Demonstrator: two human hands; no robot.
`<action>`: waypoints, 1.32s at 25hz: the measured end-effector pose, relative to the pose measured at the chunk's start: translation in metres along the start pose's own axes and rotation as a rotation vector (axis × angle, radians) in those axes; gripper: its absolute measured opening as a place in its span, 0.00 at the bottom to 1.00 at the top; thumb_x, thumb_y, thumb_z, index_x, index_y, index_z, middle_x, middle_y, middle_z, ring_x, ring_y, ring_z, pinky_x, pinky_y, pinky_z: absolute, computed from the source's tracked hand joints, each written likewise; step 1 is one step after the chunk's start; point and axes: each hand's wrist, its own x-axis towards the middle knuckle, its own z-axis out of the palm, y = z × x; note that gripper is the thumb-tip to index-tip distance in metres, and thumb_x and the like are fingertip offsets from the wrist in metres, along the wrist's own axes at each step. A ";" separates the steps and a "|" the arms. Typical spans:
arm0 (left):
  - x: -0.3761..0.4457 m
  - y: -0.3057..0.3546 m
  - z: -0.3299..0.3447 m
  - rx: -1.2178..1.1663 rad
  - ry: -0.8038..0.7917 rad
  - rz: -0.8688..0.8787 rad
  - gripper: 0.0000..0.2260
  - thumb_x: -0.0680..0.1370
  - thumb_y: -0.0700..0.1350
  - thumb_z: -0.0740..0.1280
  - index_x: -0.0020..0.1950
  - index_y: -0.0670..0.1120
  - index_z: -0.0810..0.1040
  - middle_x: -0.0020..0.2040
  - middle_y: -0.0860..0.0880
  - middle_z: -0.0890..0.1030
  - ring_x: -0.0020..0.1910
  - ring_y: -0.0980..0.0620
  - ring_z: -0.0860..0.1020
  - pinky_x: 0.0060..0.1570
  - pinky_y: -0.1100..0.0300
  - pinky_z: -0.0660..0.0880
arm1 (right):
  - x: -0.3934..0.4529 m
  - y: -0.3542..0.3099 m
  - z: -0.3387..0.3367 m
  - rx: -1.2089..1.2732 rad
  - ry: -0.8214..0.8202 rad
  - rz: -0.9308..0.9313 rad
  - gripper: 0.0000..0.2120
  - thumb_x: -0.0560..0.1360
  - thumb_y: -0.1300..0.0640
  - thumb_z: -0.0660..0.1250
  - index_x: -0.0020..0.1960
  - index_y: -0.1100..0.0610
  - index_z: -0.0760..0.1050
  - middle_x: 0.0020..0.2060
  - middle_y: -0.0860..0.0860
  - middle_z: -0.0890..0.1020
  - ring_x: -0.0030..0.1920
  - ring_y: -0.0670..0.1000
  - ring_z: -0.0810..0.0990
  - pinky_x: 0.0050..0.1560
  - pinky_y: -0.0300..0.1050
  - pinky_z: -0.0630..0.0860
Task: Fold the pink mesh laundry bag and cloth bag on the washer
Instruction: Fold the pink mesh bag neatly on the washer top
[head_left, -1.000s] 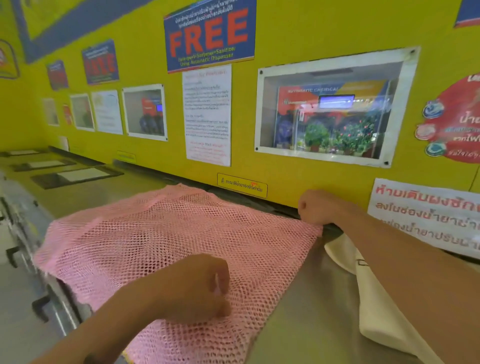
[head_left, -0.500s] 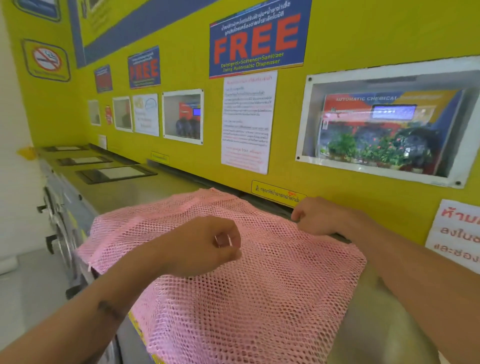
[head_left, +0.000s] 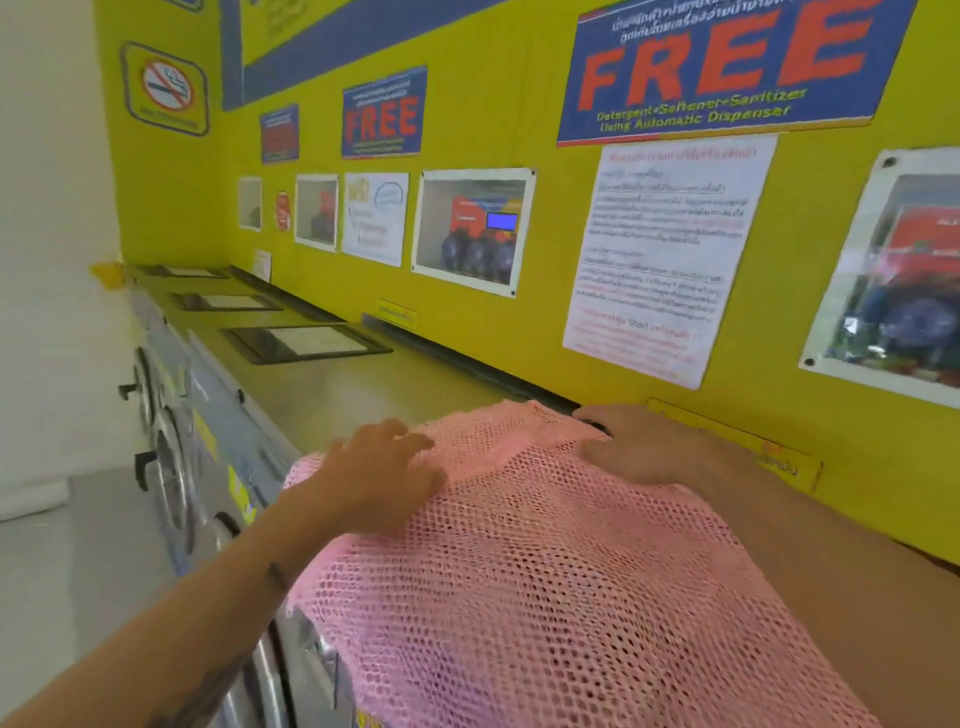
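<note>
Both of your hands are on the pink mesh laundry bag (head_left: 519, 597), seen from the single head camera looking forward and down. Your left hand (head_left: 387, 480) lies flat on the bag's left part, fingers spread and fairly straight, pressing and gripping nothing. Your right hand (head_left: 631, 449) rests on the far edge of the bag, close to the wall; its fingertips are hidden, so whether it pinches the mesh or only presses on it cannot be told.

That bag lies spread over the top of the washer (head_left: 363, 384), its near portion hanging over the front edge toward you. It appears to be doubled over, though the layers are hard to separate. No cloth bag is in view.

You seem to be flattening a fold. To do it well, sweep the left palm outward from the middle so the net lies even, keep the far edge pinned with the right, and line up the edges before creasing. Mesh slides easily on smooth metal, so the overhanging part could drag the bag off the front.

Steel washer tops serve as the tabletop, running away to your left with dark framed panels (head_left: 306, 343) set into them. Round washer doors (head_left: 169, 467) show below. Behind stands a yellow wall (head_left: 493, 104) with blue FREE signs (head_left: 722, 62), printed notices (head_left: 660, 260) and a no-smoking sign (head_left: 166, 91).
</note>
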 end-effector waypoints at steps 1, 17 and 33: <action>0.005 -0.010 0.007 0.054 -0.077 -0.022 0.27 0.78 0.66 0.49 0.75 0.58 0.62 0.77 0.48 0.63 0.75 0.44 0.62 0.72 0.35 0.56 | 0.016 -0.011 0.011 0.008 -0.007 -0.016 0.31 0.74 0.31 0.55 0.75 0.38 0.60 0.75 0.47 0.66 0.72 0.55 0.67 0.71 0.57 0.65; 0.063 -0.078 0.011 0.029 -0.215 -0.036 0.32 0.78 0.69 0.44 0.79 0.58 0.52 0.81 0.47 0.51 0.79 0.45 0.50 0.74 0.37 0.43 | 0.086 -0.037 0.062 -0.266 -0.136 0.177 0.39 0.72 0.24 0.41 0.79 0.40 0.44 0.81 0.50 0.46 0.80 0.59 0.46 0.72 0.74 0.43; -0.115 0.169 -0.013 -0.648 0.026 0.466 0.10 0.75 0.54 0.66 0.55 0.59 0.81 0.49 0.60 0.83 0.50 0.61 0.81 0.54 0.63 0.75 | -0.200 0.079 -0.047 -0.364 -0.465 -0.024 0.34 0.75 0.49 0.68 0.76 0.41 0.57 0.74 0.49 0.67 0.70 0.50 0.69 0.68 0.47 0.69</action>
